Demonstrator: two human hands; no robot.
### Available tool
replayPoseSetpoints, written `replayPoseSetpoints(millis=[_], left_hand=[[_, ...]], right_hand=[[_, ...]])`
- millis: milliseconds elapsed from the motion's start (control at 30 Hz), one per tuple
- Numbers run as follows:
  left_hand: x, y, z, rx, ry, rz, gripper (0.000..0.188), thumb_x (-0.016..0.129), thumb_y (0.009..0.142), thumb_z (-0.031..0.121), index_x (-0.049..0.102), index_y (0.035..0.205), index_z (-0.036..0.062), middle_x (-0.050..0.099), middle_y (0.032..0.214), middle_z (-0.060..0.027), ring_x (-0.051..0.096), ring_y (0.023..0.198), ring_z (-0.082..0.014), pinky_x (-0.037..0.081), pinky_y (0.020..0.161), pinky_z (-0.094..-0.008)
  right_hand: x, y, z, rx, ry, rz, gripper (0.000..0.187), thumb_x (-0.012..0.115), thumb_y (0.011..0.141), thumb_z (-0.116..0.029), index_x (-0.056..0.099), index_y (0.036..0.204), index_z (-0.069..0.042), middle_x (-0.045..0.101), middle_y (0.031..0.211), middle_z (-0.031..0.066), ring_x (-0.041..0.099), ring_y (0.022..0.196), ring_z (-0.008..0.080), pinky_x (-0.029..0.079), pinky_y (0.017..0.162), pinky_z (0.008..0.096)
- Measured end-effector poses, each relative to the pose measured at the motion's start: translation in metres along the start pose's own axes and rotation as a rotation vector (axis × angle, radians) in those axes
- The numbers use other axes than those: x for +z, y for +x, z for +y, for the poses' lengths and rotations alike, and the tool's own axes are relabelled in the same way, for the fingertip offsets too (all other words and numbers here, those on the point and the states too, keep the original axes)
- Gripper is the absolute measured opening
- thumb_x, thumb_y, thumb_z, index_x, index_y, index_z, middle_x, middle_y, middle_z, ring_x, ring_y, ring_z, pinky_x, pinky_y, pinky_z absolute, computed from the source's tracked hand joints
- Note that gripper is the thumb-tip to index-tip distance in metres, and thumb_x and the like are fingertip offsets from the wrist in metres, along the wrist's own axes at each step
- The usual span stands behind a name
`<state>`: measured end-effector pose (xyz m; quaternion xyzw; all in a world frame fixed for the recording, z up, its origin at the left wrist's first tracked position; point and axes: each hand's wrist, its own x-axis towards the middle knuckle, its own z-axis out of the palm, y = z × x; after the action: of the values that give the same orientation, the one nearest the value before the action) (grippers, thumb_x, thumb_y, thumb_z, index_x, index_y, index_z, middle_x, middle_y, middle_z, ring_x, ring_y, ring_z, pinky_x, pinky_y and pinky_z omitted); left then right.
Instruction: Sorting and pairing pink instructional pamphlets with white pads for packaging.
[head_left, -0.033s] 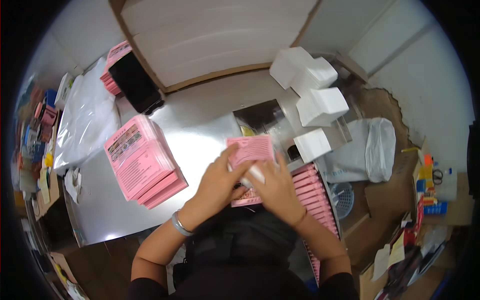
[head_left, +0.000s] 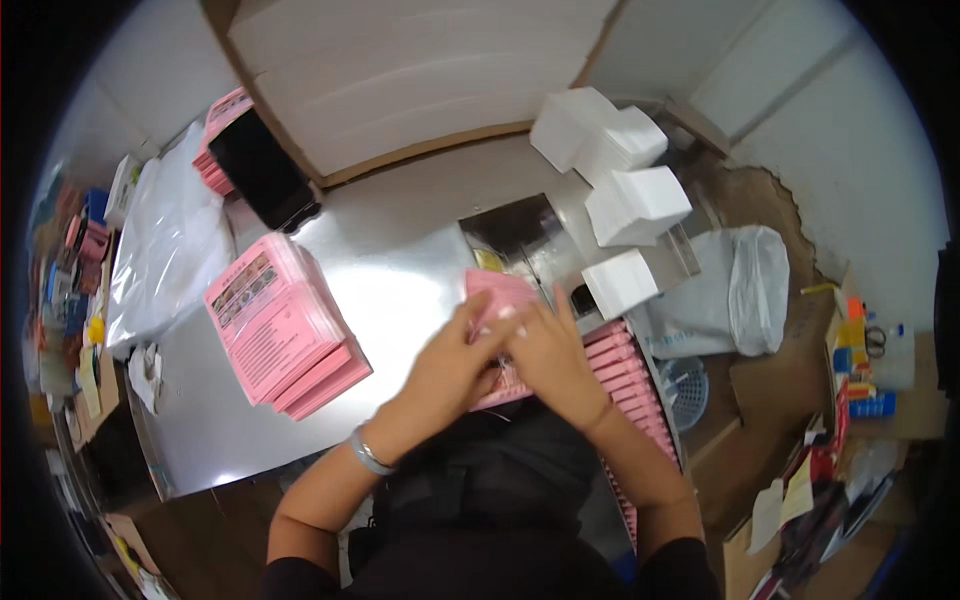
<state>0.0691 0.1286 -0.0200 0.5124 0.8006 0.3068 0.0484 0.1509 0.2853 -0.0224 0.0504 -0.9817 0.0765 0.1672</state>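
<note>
In front of my body, a pink printed sheet point(head_left: 500, 288) is bent up between my two hands. My left hand point(head_left: 450, 362) grips its left side, thumb and fingers curled in. From the other side, my right hand point(head_left: 552, 362) pinches the sheet, its fingertips meeting those of the left. A small white patch shows among the fingers; what it is I cannot tell. Beside my right forearm runs a long row of folded pink packets point(head_left: 625, 378) in a tray. A thick stack of pink printed sheets point(head_left: 272, 325) lies left of my left hand. White napkin-like squares point(head_left: 620, 283) sit beyond my right hand.
More white stacks point(head_left: 640, 205) stand at the back right of the metal table point(head_left: 385, 235). A black phone point(head_left: 262, 168) leans on pink sheets at the back left, near clear plastic bags point(head_left: 170, 250). Right of the table are a pale plastic bag point(head_left: 735, 290) and a blue basket point(head_left: 685, 392).
The pink sheet, flatter before with a white piece on it, is now bent up and narrower. My hands have closed in, and the white piece is mostly covered.
</note>
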Motion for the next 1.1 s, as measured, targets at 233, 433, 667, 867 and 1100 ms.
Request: replayPoseSetpoints(millis=[233,433,667,867,1100], left_hand=[[-0.037,-0.006,0.027,0.098,-0.360,-0.171,0.100,0.084,0.072,0.032,0.028,0.149,0.0002,0.027,0.152,-0.0265,0.030,0.141,-0.0454,0.030,0.114,-0.0480],[-0.136,-0.095,-0.054,-0.593,0.543,0.107,0.092,0.089,0.050,0.016,0.049,0.132,0.0177,0.034,0.149,-0.0185,0.028,0.138,-0.0453,0.026,0.112,-0.0559],[-0.132,-0.083,-0.054,-0.436,0.179,0.026,0.056,0.081,0.056,0.001,0.053,0.104,0.0094,0.045,0.137,-0.0172,0.039,0.131,-0.0418,0.038,0.105,-0.0529],[-0.114,-0.078,-0.050,-0.516,0.246,0.075,0.054,0.085,0.066,0.021,0.050,0.105,0.0110,0.034,0.149,-0.0210,0.030,0.138,-0.0468,0.029,0.096,-0.0709],[-0.127,-0.080,-0.059,-0.472,0.144,0.157,0.044,0.079,0.076,0.025,0.050,0.104,0.0074,0.042,0.143,-0.0208,0.035,0.134,-0.0438,0.031,0.102,-0.0570]], right_hand=[[0.025,0.036,0.060,0.392,-0.004,-0.204,0.016,0.060,0.084,-0.020,0.067,0.085,-0.006,0.066,0.080,0.0185,0.066,0.079,0.0339,0.051,0.070,0.0464],[-0.043,-0.034,0.113,0.641,-0.201,0.388,0.032,0.072,0.084,-0.029,0.068,0.095,0.001,0.065,0.086,0.0152,0.062,0.083,0.0336,0.048,0.078,0.0419],[-0.071,-0.014,0.132,0.486,0.396,0.136,0.037,0.079,0.078,-0.029,0.065,0.092,0.002,0.066,0.087,0.0108,0.063,0.082,0.0249,0.049,0.076,0.0368],[-0.105,0.036,0.206,0.639,0.424,0.493,0.035,0.077,0.083,-0.026,0.067,0.095,0.005,0.069,0.083,0.0069,0.060,0.075,0.0115,0.048,0.069,0.0292],[-0.076,0.043,0.193,0.657,0.265,0.519,0.046,0.076,0.081,-0.031,0.066,0.113,0.001,0.070,0.091,0.0139,0.065,0.082,0.0251,0.049,0.080,0.0367]])
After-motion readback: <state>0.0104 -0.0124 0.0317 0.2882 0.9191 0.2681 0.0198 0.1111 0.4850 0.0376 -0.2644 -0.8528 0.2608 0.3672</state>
